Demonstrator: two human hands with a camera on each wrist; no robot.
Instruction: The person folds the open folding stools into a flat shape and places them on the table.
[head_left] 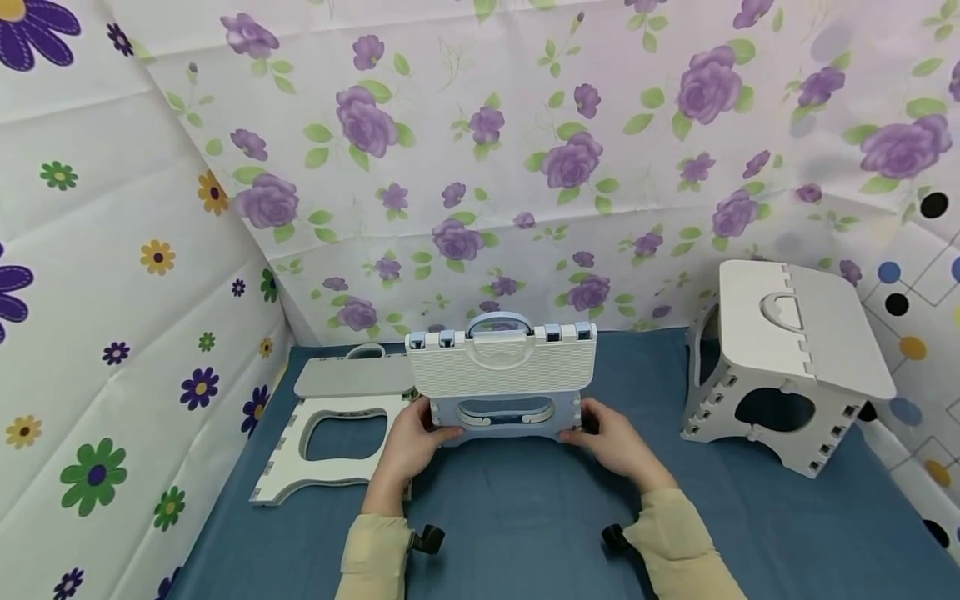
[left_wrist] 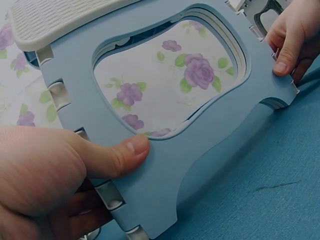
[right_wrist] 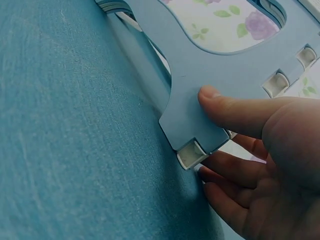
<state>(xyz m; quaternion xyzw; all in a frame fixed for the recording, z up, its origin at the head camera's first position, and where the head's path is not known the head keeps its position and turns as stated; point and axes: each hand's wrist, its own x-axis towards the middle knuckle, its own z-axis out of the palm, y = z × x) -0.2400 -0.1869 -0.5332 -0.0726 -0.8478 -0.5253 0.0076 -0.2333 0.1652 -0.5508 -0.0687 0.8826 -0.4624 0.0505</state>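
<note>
A blue-and-white folding step stool (head_left: 502, 375) stands upright, partly folded, in the middle of the head view, its blue handle loop on top. My left hand (head_left: 411, 440) grips the left edge of its blue leg panel (left_wrist: 160, 175), thumb on the front face and fingers behind the edge. On the opposite side, my right hand (head_left: 615, 437) pinches the lower right part of that panel. In the right wrist view the right thumb lies flat on the blue face, beside a small white hinge tab (right_wrist: 191, 154). The stool's back side is hidden.
At the left, a grey-and-white folding stool (head_left: 288, 467) lies flattened, close to my left hand. Another grey-and-white stool (head_left: 757, 325) stands unfolded at the right. Blue cloth (head_left: 517, 525) covers the table, and a flowered curtain (head_left: 480, 208) hangs behind it.
</note>
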